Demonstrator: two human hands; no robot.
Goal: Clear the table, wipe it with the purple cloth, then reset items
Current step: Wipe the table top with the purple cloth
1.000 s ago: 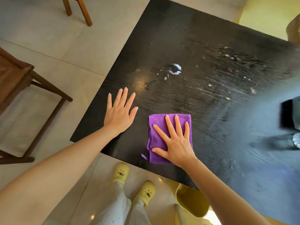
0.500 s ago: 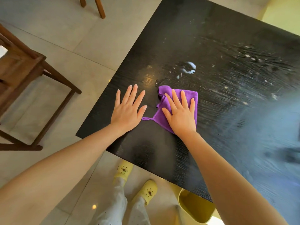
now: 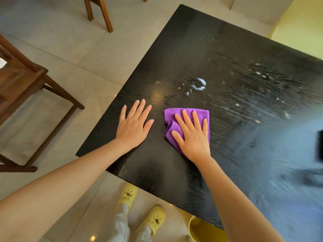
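Head view, only view. Black table (image 3: 227, 49) is filling the frame from centre out to 3 o'clock, its near corner pointing toward 8 o'clock. Right hand (image 3: 193, 137) is lying flat, palm down, fingers spread apart, pressing on the purple cloth (image 3: 185, 113) just below frame centre; not gripping it, just bearing down on top. Cloth is sitting folded and a bit bunched at its 9 o'clock edge, showing past the fingertips toward 12 o'clock and beside the thumb. Left hand (image 3: 133, 125) is lying flat and open on bare tabletop just beside the cloth at its 9 o'clock side, fingers spread, not touching it, holding nothing. White spill (image 3: 199, 84) is sitting on the table at 12 o'clock from the cloth, near but apart. Scattered crumbs and smears (image 3: 262, 75) are showing further out toward 2 o'clock. Dark blurred object (image 3: 320, 147) is showing at the 3 o'clock frame edge on the table; cannot tell what it is. Wooden chair (image 3: 26, 81) is standing on the tiled floor at 9 o'clock, well apart from the table. Yellow clogs (image 3: 153, 219) are showing at 6 o'clock under the table edge, yellow bin (image 3: 204, 231) just beside them toward 5 o'clock.
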